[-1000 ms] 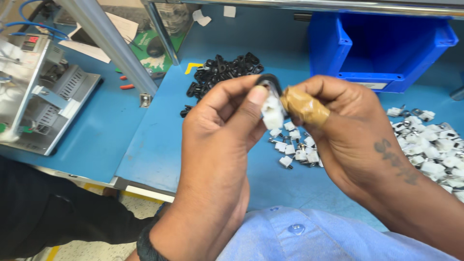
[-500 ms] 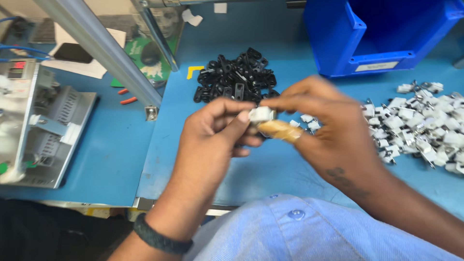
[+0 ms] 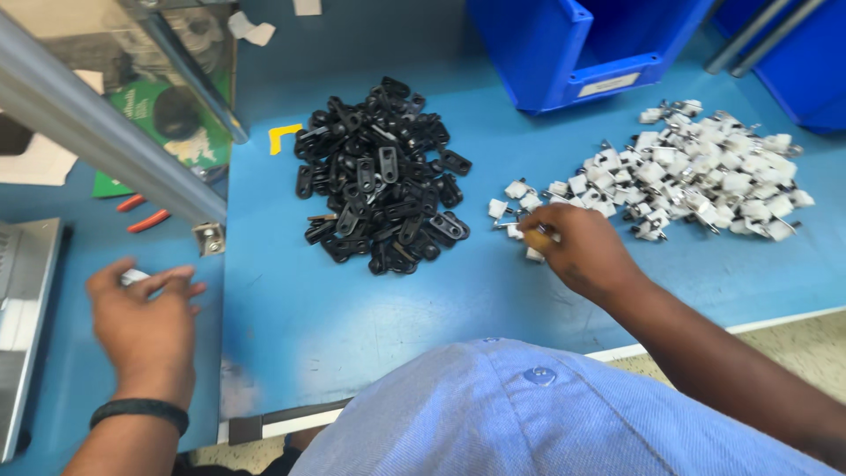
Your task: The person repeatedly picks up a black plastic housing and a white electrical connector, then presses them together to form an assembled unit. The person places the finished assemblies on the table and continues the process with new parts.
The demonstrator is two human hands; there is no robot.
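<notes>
Left hand (image 3: 141, 322) at lower left of frame, over blue table (image 3: 352, 308), fingers loosely curled on small white piece (image 3: 134, 276), blurred. Right hand (image 3: 577, 249) at centre right, fingertips pinching small white plastic clip (image 3: 535, 253) at near edge of white clip pile (image 3: 696, 176). Heap of black plastic clips (image 3: 383, 176) at upper centre, apart from both hands.

A small white plastic piece (image 3: 134, 277) sits pinched at the fingertips of the left hand (image 3: 145, 322), out over the left side of the blue tabletop (image 3: 370, 308). Small white plastic clips with metal pins (image 3: 687, 172) lie in a loose heap at right; the right hand (image 3: 577, 251) rests on the heap's near-left edge, fingers curled on one clip.
</notes>
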